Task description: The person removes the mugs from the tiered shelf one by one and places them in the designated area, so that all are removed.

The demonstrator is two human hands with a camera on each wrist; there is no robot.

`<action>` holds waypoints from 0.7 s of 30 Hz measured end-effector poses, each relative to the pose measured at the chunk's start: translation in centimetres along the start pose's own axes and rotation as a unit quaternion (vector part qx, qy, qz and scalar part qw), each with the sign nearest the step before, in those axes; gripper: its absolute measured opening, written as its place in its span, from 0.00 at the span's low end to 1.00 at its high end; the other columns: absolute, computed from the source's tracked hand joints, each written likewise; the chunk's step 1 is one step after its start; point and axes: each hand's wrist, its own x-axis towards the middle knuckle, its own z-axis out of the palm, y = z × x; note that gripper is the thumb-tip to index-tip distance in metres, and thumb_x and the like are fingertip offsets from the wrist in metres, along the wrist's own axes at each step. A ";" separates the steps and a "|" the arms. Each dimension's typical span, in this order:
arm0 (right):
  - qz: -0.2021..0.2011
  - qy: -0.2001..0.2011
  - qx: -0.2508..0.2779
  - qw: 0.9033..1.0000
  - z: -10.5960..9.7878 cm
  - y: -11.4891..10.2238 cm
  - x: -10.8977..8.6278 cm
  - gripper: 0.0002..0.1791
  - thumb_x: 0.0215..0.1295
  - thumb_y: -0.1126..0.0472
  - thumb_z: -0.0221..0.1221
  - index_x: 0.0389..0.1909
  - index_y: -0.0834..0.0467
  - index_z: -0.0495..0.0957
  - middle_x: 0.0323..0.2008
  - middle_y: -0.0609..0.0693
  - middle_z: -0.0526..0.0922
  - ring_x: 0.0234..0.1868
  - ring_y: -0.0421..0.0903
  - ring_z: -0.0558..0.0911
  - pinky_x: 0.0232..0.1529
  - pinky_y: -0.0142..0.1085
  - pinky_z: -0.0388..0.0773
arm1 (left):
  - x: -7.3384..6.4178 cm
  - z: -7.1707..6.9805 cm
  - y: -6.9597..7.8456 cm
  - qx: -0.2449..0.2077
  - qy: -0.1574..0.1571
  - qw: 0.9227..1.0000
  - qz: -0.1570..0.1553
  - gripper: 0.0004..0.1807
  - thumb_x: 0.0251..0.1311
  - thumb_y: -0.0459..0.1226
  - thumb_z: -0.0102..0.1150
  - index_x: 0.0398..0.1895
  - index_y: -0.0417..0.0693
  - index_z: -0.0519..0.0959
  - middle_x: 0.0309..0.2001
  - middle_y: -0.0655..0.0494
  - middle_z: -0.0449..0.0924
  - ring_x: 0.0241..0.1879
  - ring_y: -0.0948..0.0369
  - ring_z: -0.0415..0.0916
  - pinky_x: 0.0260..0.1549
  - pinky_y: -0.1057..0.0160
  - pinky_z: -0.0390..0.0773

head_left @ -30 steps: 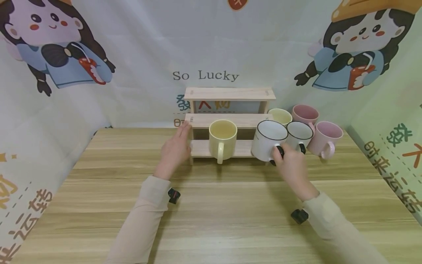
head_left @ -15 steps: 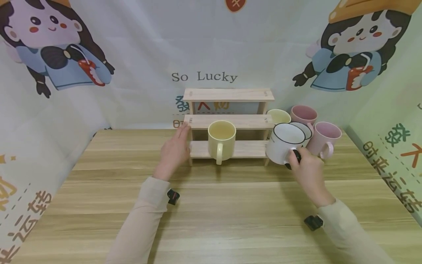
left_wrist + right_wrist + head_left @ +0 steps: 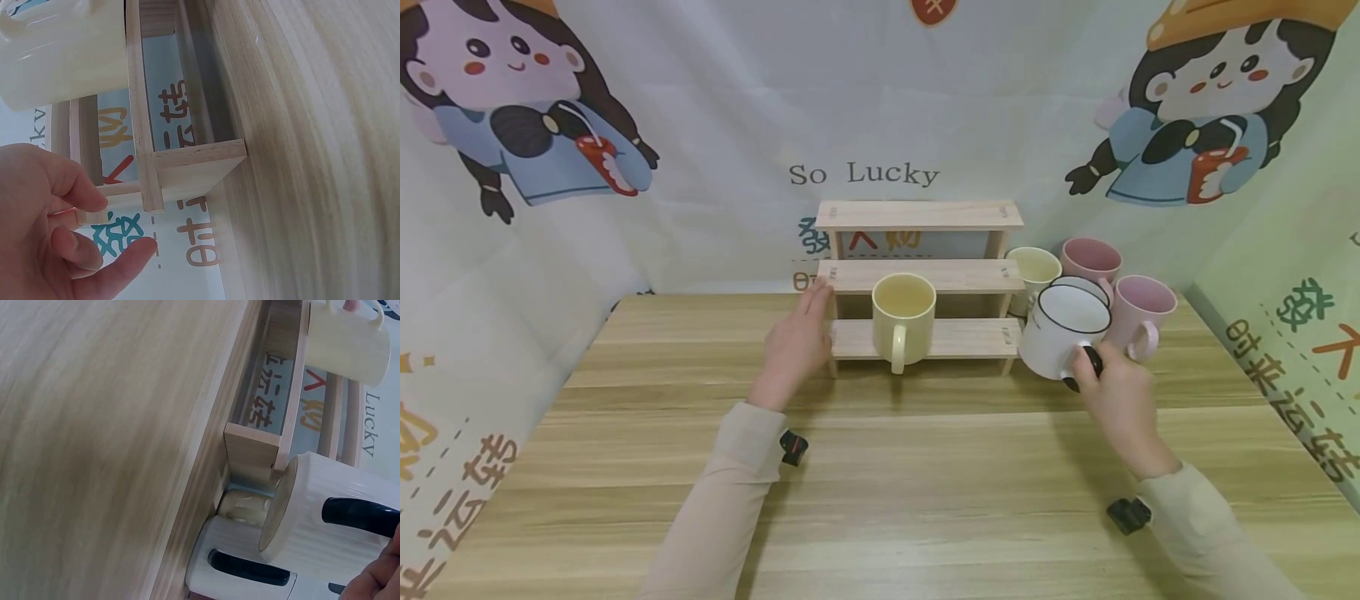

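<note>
My right hand [image 3: 1120, 400] grips the black handle of a white mug [image 3: 1056, 333] with a black rim. The mug hangs off the table just right of a three-tier wooden shelf rack [image 3: 925, 275]; its base shows in the right wrist view. My left hand [image 3: 793, 342] rests its fingers against the rack's left end, by the middle tier. In the left wrist view the fingertips [image 3: 94, 199] lie near the boards' ends. A pale yellow mug [image 3: 904, 333] stands on the lowest tier, handle toward me.
Right of the rack stand a second white mug [image 3: 206, 562], mostly hidden in the head view, a light yellow mug [image 3: 1033, 265], a dark pink mug [image 3: 1092, 260] and a light pink mug [image 3: 1131, 312]. A printed cloth [image 3: 722, 125] hangs behind the wooden table [image 3: 880, 500].
My right hand has carried the white mug rightward, from before the lowest tier's right end to beside the rack, before the other mugs. The left hand has stayed in place.
</note>
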 end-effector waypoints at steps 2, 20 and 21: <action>0.005 -0.001 -0.002 1.000 -0.1 0.1 -0.1 0.15 0.57 0.66 0.55 0.15 0.64 0.64 0.09 0.56 0.66 0.11 0.54 0.65 0.12 0.38 0.55 | 0.0 0.0 0.0 -0.002 -0.001 1.000 0.000 0.39 0.55 0.30 0.54 0.72 0.47 0.55 0.76 0.55 0.49 0.25 0.54 0.72 0.14 0.63 0.69; -0.011 -0.008 -0.023 1.000 0.2 1.1 -1.5 0.10 0.56 0.67 0.58 0.21 0.68 0.68 0.11 0.62 0.68 0.10 0.60 0.68 0.09 0.51 0.62 | -0.1 0.0 -0.1 -0.002 -0.001 1.000 0.002 0.40 0.55 0.31 0.54 0.73 0.48 0.54 0.76 0.54 0.49 0.24 0.54 0.71 0.13 0.63 0.70; -0.013 -0.009 -0.024 1.000 0.3 1.1 -1.6 0.10 0.56 0.67 0.58 0.22 0.68 0.68 0.12 0.62 0.68 0.10 0.61 0.68 0.09 0.52 0.62 | -0.1 0.0 -0.1 -0.003 -0.001 1.000 0.002 0.40 0.56 0.31 0.54 0.73 0.48 0.54 0.76 0.54 0.49 0.24 0.54 0.71 0.13 0.63 0.70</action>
